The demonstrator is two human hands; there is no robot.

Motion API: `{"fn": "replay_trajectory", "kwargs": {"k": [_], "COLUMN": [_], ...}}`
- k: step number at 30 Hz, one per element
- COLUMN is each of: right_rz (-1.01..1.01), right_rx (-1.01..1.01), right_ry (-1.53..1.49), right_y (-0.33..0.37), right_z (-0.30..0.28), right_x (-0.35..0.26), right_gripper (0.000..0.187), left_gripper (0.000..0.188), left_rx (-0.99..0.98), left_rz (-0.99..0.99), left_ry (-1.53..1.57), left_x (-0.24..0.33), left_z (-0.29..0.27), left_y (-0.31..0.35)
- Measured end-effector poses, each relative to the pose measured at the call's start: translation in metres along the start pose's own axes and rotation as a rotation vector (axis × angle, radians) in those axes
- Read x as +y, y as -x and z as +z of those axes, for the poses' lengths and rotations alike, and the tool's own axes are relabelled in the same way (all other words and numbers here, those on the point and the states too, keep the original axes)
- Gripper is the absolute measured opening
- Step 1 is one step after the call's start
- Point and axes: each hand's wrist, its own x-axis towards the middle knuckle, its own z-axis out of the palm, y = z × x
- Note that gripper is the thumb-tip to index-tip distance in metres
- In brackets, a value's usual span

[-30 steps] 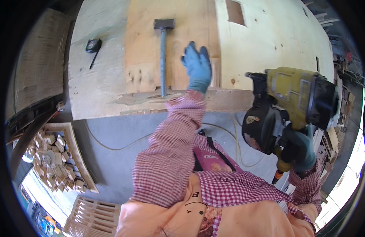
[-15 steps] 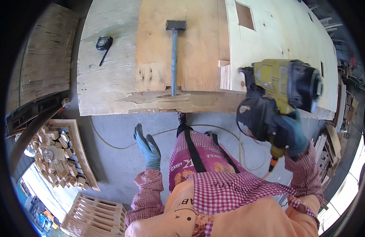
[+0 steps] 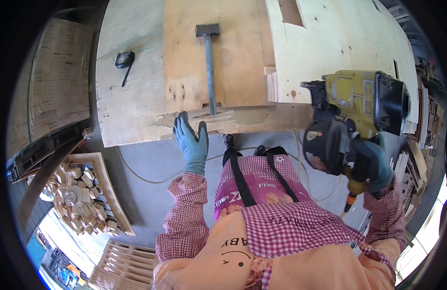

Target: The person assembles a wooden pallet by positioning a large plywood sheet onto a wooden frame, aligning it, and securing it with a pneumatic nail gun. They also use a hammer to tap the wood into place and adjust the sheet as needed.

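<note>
- The left hand (image 3: 190,141), in a blue-green glove, is open with fingers spread and holds nothing. Its fingertips reach the splintered front edge of the plywood sheet (image 3: 136,101), just left of the sledgehammer's handle end.
- One second ago this hand lay flat on the upper board beside the hammer handle. Half a second ago it hung low, clear of the workpiece, in front of the apron. It now returns upward to the panel edge.
- Judgement: the work in hand appears to be a repositioning of the left hand, which comes back to steady or feel the front edge of the stacked panels.
- The right hand (image 3: 373,166), also gloved, is closed around the grip of the yellow-and-black nail gun (image 3: 354,116). The tool is held raised at the right, above the front corner of the pale panel (image 3: 339,43); contact of its nose with the wood cannot be told.
- Across the three pictures the nail gun keeps roughly the same raised position at the right side.
- The sledgehammer (image 3: 209,63) lies untouched on the tan upper board (image 3: 243,63), head away from the person, as before.
- A black tape measure (image 3: 123,59) rests on the plywood sheet, well apart from both hands.
- A hose or cable (image 3: 146,176) trails across the grey floor below the panel edge.
</note>
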Motion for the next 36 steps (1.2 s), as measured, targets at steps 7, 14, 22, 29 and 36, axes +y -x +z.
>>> {"fn": "replay_trajectory", "kwargs": {"k": [7, 14, 22, 29, 36], "right_rz": [0.073, -0.003, -0.402, 0.141, 0.563], "right_rx": [0.188, 0.433, 0.637, -0.356, -0.747], "right_ry": [-0.272, 0.793, 0.35, -1.103, -1.455], "right_y": [-0.057, -0.172, -0.129, -0.062, -0.101], "right_z": [-0.076, -0.082, -0.016, 0.151, 0.259], "right_x": [0.062, 0.132, 0.133, 0.005, -0.034], "right_gripper": [0.025, 0.067, 0.05, 0.048, 0.034], "left_gripper": [0.073, 0.075, 0.034, 0.022, 0.015], "left_rx": [-0.173, -0.189, -0.489, -0.557, -0.738], "left_rz": [-0.123, -0.238, -0.519, -0.729, -0.939], "left_ry": [0.024, -0.428, 0.298, 1.722, 2.096], "left_x": [0.019, 0.042, 0.047, 0.126, 0.124], "left_z": [0.05, 0.076, 0.063, 0.037, 0.01], "left_y": [-0.037, -0.052, -0.087, 0.033, 0.12]}}
